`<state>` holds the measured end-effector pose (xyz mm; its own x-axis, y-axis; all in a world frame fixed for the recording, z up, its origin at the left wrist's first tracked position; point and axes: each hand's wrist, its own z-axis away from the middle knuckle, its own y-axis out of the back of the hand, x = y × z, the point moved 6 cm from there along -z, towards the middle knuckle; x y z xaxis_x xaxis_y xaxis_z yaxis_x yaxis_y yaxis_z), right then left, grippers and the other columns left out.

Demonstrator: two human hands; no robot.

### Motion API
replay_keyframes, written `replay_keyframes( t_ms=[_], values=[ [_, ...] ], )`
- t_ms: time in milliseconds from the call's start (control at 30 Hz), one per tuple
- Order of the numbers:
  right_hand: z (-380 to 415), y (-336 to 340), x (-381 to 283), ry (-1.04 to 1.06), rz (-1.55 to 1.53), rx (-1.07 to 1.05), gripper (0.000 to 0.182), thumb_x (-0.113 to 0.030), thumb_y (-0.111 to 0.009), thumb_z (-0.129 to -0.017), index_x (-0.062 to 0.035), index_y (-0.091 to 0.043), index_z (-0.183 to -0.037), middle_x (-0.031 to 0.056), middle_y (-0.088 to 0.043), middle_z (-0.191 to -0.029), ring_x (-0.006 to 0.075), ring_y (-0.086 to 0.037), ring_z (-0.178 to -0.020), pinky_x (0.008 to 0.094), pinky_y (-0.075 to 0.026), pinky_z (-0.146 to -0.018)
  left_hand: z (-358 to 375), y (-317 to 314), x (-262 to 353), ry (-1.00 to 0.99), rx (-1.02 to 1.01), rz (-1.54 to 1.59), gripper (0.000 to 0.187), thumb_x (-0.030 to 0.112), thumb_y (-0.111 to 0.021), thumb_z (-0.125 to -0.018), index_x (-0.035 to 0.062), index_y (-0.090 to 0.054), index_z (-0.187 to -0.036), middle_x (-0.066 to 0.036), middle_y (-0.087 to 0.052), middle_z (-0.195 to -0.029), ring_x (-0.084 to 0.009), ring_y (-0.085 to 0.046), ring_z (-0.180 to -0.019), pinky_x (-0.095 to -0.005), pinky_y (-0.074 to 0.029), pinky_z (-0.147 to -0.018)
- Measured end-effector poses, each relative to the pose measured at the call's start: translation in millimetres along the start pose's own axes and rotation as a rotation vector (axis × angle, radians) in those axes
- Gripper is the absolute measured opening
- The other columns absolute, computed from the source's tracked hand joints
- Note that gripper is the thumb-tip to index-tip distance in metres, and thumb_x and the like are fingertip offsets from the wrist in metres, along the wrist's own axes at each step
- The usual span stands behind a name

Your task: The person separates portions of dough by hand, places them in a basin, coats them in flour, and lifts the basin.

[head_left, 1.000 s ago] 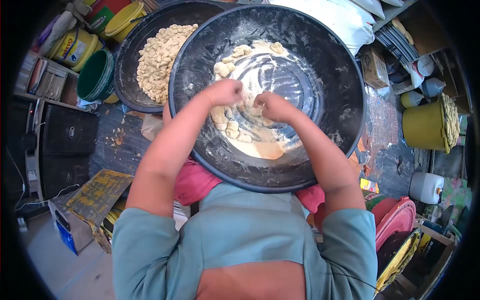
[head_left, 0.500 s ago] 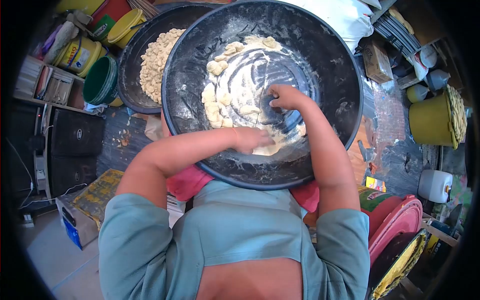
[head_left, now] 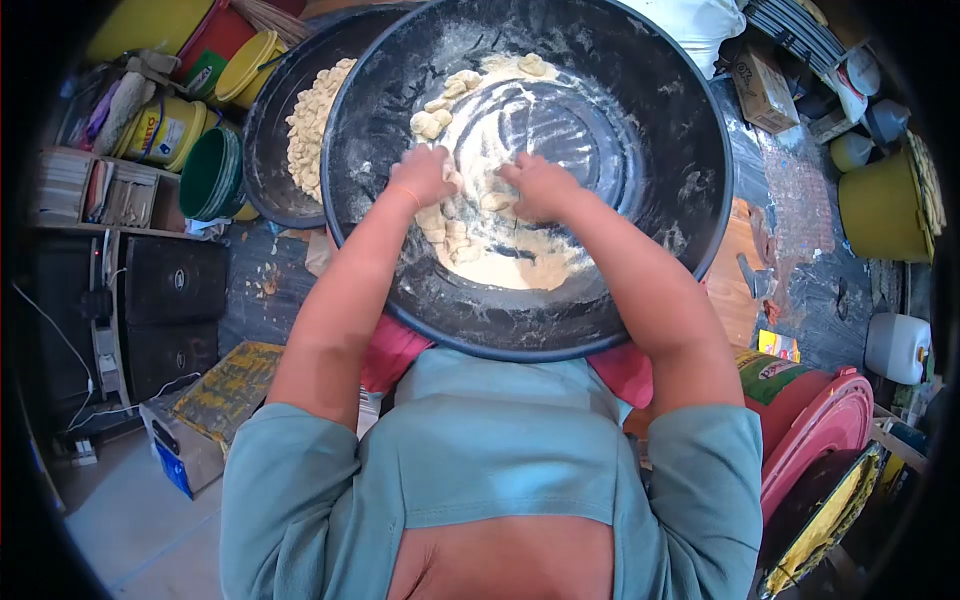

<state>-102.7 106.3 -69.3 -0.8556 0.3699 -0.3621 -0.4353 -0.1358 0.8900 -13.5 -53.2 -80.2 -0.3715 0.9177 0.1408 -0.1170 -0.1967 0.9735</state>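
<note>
A large black basin [head_left: 670, 130] lies tilted against my lap, dusted with pale flour [head_left: 540, 265]. Small lumps of dough [head_left: 430, 123] form a curved row along its left side. My left hand [head_left: 424, 176] is at that row, its fingers bent around a dough piece [head_left: 453, 182] that shows beside the thumb. To its right, my right hand [head_left: 541, 189] hovers low over the flour, with fingers apart and pointing left. A single dough lump [head_left: 496, 202] lies just below its fingertips.
Behind on the left, another black basin [head_left: 268, 150] holds a heap of dough pieces [head_left: 310, 125]. Around me are a green bucket [head_left: 210, 175], yellow tubs [head_left: 165, 130], black speakers [head_left: 172, 280], a red lidded bucket [head_left: 815, 430] and an olive bucket [head_left: 885, 210].
My left hand has moved from the near flour up and left to the dough row. My right hand has shifted left and slightly down. The view has tilted a little.
</note>
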Motion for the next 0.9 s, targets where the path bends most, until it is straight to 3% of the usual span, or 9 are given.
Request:
replay_keyframes(
  t_ms=[67,200,267,333,533,633,667,767,900],
  values=[
    [-0.3,-15.3,-20.0,0.138,0.186,-0.037,0.057,-0.023,-0.071,-0.075,-0.0214,-0.053,-0.129,0.0095,-0.047,-0.129,0.0295,-0.048,-0.119,0.0429,-0.041,-0.097,-2.8,-30.8,-30.3,0.091,0.037,-0.045,0.068,0.030,-0.078,-0.068,0.0066,-0.047,-0.124,-0.024,-0.062,-0.108,-0.0381,-0.061,-0.101,-0.0438,-0.049,-0.086],
    [-9.3,-38.2,-30.1,0.245,0.200,-0.126,0.045,-0.018,-0.070,-0.075,-0.0194,-0.060,-0.119,0.0084,-0.052,-0.119,0.0267,-0.051,-0.115,0.0430,-0.041,-0.095,25.5,-31.4,3.3,0.320,-0.636,0.328,0.089,0.028,-0.084,-0.061,0.0024,-0.034,-0.131,-0.023,-0.057,-0.114,-0.0348,-0.060,-0.103,-0.0428,-0.057,-0.070],
    [-10.7,-42.0,-26.3,0.240,0.150,-0.152,0.040,-0.016,-0.068,-0.076,-0.0169,-0.061,-0.114,0.0087,-0.056,-0.113,0.0275,-0.054,-0.111,0.0422,-0.044,-0.092,44.6,-40.0,24.3,0.234,-0.831,0.462,0.087,0.033,-0.083,-0.064,0.0016,-0.037,-0.130,-0.021,-0.057,-0.113,-0.0309,-0.060,-0.101,-0.0442,-0.058,-0.061],
    [-6.8,-40.7,-23.0,0.231,0.098,-0.160,0.035,-0.013,-0.065,-0.076,-0.0139,-0.061,-0.111,0.0095,-0.061,-0.107,0.0292,-0.058,-0.104,0.0411,-0.047,-0.087,62.1,-42.1,58.9,0.101,-1.109,0.399,0.076,0.040,-0.080,-0.066,0.0014,-0.047,-0.123,-0.019,-0.057,-0.114,-0.0288,-0.059,-0.102,-0.0386,-0.056,-0.068],
    [-7.9,-48.7,-2.9,0.141,-0.318,-0.357,0.027,-0.012,-0.056,-0.075,-0.0080,-0.064,-0.101,0.0139,-0.066,-0.092,0.0278,-0.063,-0.085,0.0376,-0.048,-0.074,76.2,-65.8,96.4,-0.374,-1.007,0.346,0.058,0.036,-0.074,-0.067,0.0047,-0.059,-0.114,-0.014,-0.062,-0.105,-0.0222,-0.059,-0.094,-0.0288,-0.044,-0.079],
    [-4.7,-37.8,14.3,0.066,-0.441,-0.450,0.030,-0.011,-0.055,-0.076,-0.0081,-0.063,-0.104,0.0108,-0.066,-0.091,0.0202,-0.063,-0.077,0.0359,-0.051,-0.064,65.4,-46.4,86.0,-0.247,-1.025,0.480,0.043,0.027,-0.069,-0.067,0.0046,-0.064,-0.103,-0.010,-0.063,-0.093,-0.0215,-0.057,-0.085,-0.0313,-0.043,-0.077],
    [-1.1,-35.9,16.6,0.046,-0.409,-0.495,0.031,-0.012,-0.054,-0.079,-0.0059,-0.061,-0.108,0.0101,-0.066,-0.089,0.0217,-0.064,-0.079,0.0369,-0.052,-0.066,57.2,-43.3,78.9,-0.269,-0.898,0.550,0.027,0.023,-0.064,-0.068,0.0019,-0.064,-0.085,-0.006,-0.059,-0.082,-0.0176,-0.052,-0.077,-0.0307,-0.043,-0.073],
    [25.6,-33.4,-2.7,-0.170,-0.382,-0.764,0.033,-0.014,-0.055,-0.081,-0.0048,-0.058,-0.113,0.0124,-0.065,-0.095,0.0240,-0.064,-0.080,0.0377,-0.055,-0.066,50.5,-14.6,62.1,-0.076,-0.802,0.704,0.020,0.020,-0.061,-0.068,0.0030,-0.061,-0.079,-0.002,-0.055,-0.079,-0.0136,-0.047,-0.074,-0.0291,-0.042,-0.072],
    [43.9,-72.6,-50.1,0.136,-0.156,-0.988,0.051,-0.021,-0.066,-0.077,-0.0052,-0.052,-0.123,0.0132,-0.060,-0.097,0.0230,-0.063,-0.077,0.0360,-0.055,-0.057,32.3,-19.6,36.8,-0.066,-0.679,1.013,0.016,0.015,-0.057,-0.068,0.0051,-0.061,-0.080,0.000,-0.055,-0.080,-0.0125,-0.047,-0.077,-0.0278,-0.041,-0.075]
  ],
)
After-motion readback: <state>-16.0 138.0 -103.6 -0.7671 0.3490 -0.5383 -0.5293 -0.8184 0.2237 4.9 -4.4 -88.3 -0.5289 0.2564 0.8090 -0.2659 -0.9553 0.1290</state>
